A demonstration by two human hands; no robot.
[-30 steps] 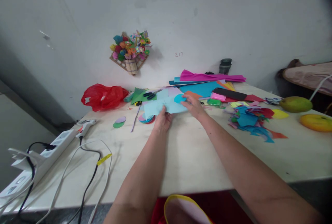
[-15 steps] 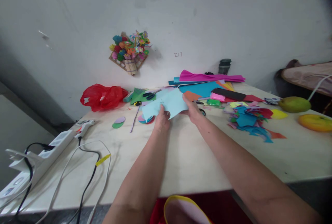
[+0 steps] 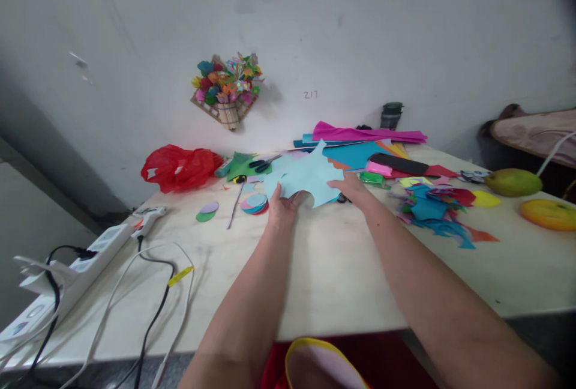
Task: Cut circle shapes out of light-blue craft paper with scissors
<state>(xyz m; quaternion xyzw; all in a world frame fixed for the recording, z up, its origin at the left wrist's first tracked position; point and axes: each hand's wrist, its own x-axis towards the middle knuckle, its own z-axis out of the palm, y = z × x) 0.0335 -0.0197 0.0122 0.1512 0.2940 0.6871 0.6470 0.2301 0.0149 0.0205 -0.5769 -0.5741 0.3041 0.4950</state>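
Observation:
A light blue sheet of paper (image 3: 303,174) with curved cut-outs along its edges is held up over the middle of the table. My left hand (image 3: 282,206) pinches its lower left part, thumb on top. At the sheet's right edge, my right hand (image 3: 351,188) grips it between thumb and fingers. Just left of the sheet lies a small stack of paper circles (image 3: 254,203), a light blue one on top. Dark-handled scissors (image 3: 261,165) rest on green paper behind my left hand. Part of another black-handled item shows beneath the sheet near my right hand.
Coloured paper scraps (image 3: 429,209) are heaped at right, beside a mango-like green fruit (image 3: 513,182). A red plastic bag (image 3: 180,168) sits at back left. A power strip (image 3: 74,275) and loose cables occupy the left side. Rolled magenta paper (image 3: 360,132) lies along the wall.
The light blue sheet has been turned and shifted right, so a pointed corner now sticks up. My right hand moved slightly right along it. The light blue circle on the stack is now uncovered.

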